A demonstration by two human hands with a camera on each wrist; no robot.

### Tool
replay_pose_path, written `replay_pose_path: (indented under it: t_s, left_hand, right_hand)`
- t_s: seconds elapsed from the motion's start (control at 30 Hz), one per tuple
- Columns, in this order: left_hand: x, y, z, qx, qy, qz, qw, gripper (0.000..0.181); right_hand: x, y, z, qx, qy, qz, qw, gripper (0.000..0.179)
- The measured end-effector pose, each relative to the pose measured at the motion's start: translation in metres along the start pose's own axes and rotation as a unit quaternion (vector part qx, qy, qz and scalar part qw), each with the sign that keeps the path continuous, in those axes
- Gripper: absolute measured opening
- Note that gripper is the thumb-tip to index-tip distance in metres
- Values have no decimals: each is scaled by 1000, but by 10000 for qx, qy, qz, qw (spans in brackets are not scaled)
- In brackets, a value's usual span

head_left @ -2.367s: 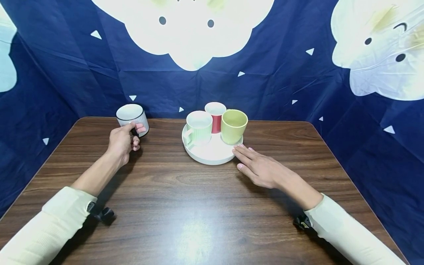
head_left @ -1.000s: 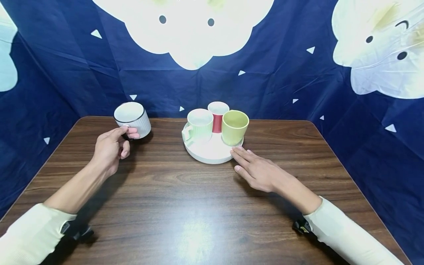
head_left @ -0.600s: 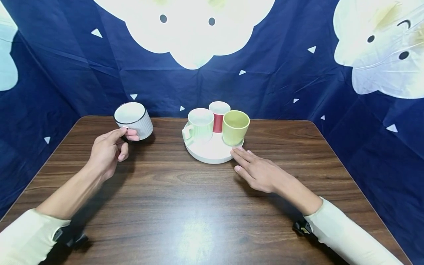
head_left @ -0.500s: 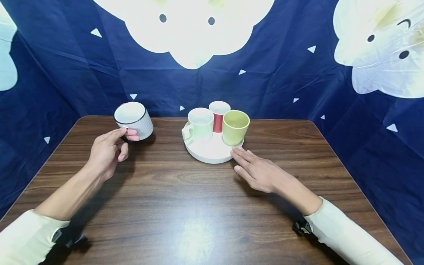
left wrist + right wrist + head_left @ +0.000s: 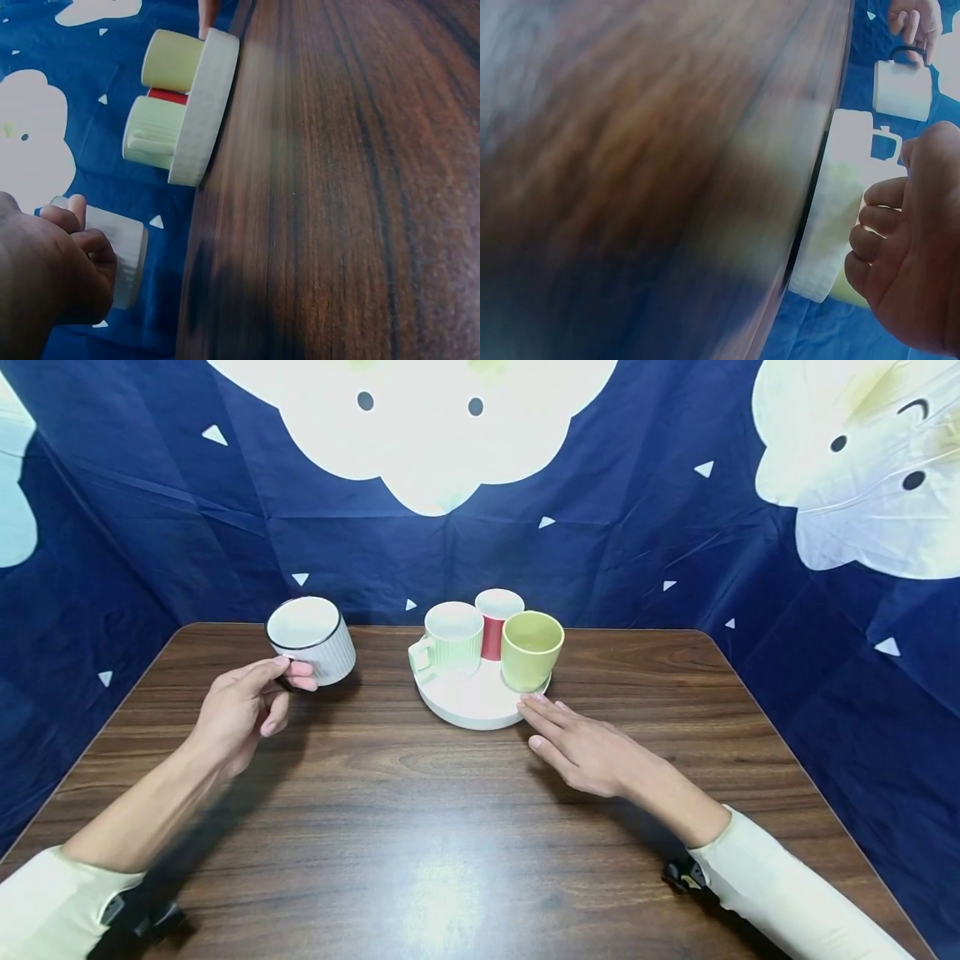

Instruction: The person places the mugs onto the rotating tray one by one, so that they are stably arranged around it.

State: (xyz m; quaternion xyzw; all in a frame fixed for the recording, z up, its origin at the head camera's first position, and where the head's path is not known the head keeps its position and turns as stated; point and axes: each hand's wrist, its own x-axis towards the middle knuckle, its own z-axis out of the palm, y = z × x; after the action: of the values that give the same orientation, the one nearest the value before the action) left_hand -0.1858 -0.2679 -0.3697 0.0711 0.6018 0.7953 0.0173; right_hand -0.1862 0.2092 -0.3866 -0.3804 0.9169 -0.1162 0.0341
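My left hand (image 5: 238, 708) pinches the dark handle of a white ribbed mug (image 5: 326, 653) with a dark rim, at the back left of the table. The left wrist view shows this mug (image 5: 129, 244) held off the tabletop, slightly tilted. With straight fingers, my right hand (image 5: 588, 748) touches the front right rim of a round white tray (image 5: 474, 713). Three vessels stand upright on the tray: a pale green ribbed mug (image 5: 456, 650), a red cup (image 5: 491, 639) with a white inside, and a yellow-green cup (image 5: 528, 658). The red cup is partly hidden behind the others.
A brown wood-grain table (image 5: 420, 827) lies under everything. Close behind its back edge hangs a dark blue cloth (image 5: 637, 552) with white cloud and triangle prints.
My left hand has lifted the white mug, drawn it back a little, and most recently moved it slightly right. The right hand stays at the tray's rim.
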Motion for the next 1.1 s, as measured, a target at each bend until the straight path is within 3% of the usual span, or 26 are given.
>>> replay_pose_path:
  t_s: [0.37, 0.67, 1.1]
  left_hand:
    - [-5, 2, 1, 415, -525, -27, 9978, 37]
    - [-8, 0, -1, 318, -1032, -169, 9940, 40]
    - [-8, 0, -1, 491, -1450, -246, 9879, 41]
  right_hand:
    - [0, 11, -4, 16, 81, 293, 9995, 61]
    - [1, 11, -4, 14, 47, 284, 9996, 61]
    - [1, 10, -3, 41, 34, 268, 9996, 61]
